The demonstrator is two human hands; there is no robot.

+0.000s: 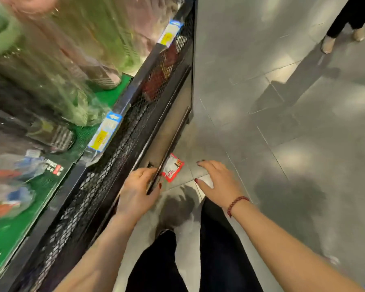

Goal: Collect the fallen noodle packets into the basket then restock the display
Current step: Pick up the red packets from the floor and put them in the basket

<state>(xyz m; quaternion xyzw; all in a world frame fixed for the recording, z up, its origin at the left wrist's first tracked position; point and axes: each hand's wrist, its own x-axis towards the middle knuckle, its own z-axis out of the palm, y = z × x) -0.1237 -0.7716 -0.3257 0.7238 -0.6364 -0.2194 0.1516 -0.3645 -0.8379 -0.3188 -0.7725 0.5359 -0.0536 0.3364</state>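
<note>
At lower centre of the frame, one noodle packet (pixel 173 168) lies on the floor (pixel 261 123) beside the display (pixel 114 154) base. Our left grip (pixel 135 190) holds the display's rail (pixel 171 144); our right grip (pixel 217 182) hovers wide, empty. We see no basket; collecting and restocking remain.

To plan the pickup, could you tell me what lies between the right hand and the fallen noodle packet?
Head view: only bare floor tile separates the right hand from the noodle packet.

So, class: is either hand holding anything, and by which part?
The left hand grips the display rack by its lower metal rail. The right hand, open near the fallen noodle packet, holds nothing.
</note>
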